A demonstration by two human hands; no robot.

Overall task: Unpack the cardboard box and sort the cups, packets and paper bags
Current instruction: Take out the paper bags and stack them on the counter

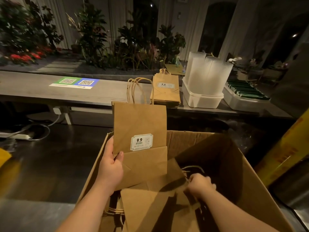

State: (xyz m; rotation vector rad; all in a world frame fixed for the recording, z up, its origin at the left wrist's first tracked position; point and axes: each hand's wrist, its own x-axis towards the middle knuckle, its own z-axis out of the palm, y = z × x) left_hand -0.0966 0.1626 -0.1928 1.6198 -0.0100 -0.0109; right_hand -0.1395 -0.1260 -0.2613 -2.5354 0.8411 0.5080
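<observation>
Landmark: cardboard box [184, 139], flaps open, in the near foreground; all places are given from it.
Left hand [111, 166]: at the box's left rim, thumb across the front and fingers behind, pinching the lower left edge of the held paper bag [140, 121].
Held paper bag: flat-folded and upright above the box's left half, handles up; a white label [141, 142] marked "9.9" faces the camera.
Right hand [200, 184]: down inside the box, right of centre, motion-blurred; fingers curled round a twine handle [192, 169].
Loose bags [150, 206]: brown, lying flat and overlapping on the box floor; the twine handle belongs to one of them.
Stacked bags [165, 92]: beyond the box's far rim, on the counter [33, 87], same label uppermost.
Cups [207, 76]: clear, in tall nested columns in a white tub [202, 101], beyond the box, just right of the stacked bags.
Packets [245, 92]: green, in rows in a tray [240, 104], beyond the box's right corner.
QR sheet [75, 82]: on the counter, beyond and left of the box.
</observation>
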